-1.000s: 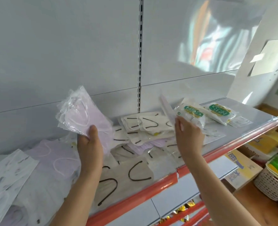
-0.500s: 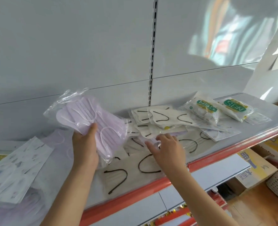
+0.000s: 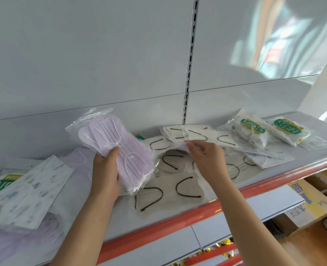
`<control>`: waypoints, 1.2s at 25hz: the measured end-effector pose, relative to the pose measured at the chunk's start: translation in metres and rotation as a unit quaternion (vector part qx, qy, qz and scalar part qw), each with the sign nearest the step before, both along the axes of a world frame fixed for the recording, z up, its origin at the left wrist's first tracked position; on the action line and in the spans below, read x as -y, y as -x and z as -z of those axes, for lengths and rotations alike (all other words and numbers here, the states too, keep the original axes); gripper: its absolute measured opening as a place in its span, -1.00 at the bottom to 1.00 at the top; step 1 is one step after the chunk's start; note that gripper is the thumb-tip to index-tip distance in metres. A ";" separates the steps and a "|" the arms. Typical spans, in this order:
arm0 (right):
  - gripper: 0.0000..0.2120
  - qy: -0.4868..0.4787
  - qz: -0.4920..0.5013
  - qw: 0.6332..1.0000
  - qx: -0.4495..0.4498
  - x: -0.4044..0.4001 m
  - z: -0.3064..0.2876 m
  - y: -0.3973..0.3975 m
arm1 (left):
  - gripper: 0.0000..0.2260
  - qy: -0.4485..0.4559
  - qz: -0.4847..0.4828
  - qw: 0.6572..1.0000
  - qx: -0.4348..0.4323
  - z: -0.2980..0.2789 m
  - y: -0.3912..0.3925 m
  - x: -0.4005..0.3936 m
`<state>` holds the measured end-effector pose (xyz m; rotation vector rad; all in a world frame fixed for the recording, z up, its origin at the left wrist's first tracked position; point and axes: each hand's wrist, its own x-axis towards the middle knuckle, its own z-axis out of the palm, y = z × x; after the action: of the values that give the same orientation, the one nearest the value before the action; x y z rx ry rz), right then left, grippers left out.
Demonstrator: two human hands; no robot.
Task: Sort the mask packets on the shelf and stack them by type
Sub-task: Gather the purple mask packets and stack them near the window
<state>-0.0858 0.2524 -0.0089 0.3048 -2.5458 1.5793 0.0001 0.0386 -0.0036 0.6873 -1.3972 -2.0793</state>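
On the white shelf, mask packets lie mixed together, and both hands are up over the middle of the heap. The left hand grips a purple mask packet, thumb across its face and fingers curled behind it, holding it tilted above the shelf with its long axis running from upper left to lower right. The right hand reaches into the central pile of cream packets with black ear loops; its thumb and forefinger pinch the near edge of one of these and lift it, while the other fingers hang loosely curled.

Under that lifted edge a strip of purple shows, which looks like another purple packet buried in the pile, though too little shows to be sure. It lies just ahead of the right fingertips and slightly left, so the right hand is the nearer one, and the left is already full. More purple packets rest on the shelf just left of the left hand, probably the stack being built. Patterned white packets sit further left, and green-labelled packets lie well apart at the right end.
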 end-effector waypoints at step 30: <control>-0.77 -0.141 0.135 0.980 -0.039 -0.018 0.029 0.018 | -0.76 -0.049 0.041 0.998 0.024 0.007 0.008 -0.019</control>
<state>-0.1035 0.2700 -0.0383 0.0414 -2.6144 1.0921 -0.0077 0.0573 -0.0106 0.7353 -1.3776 -2.2228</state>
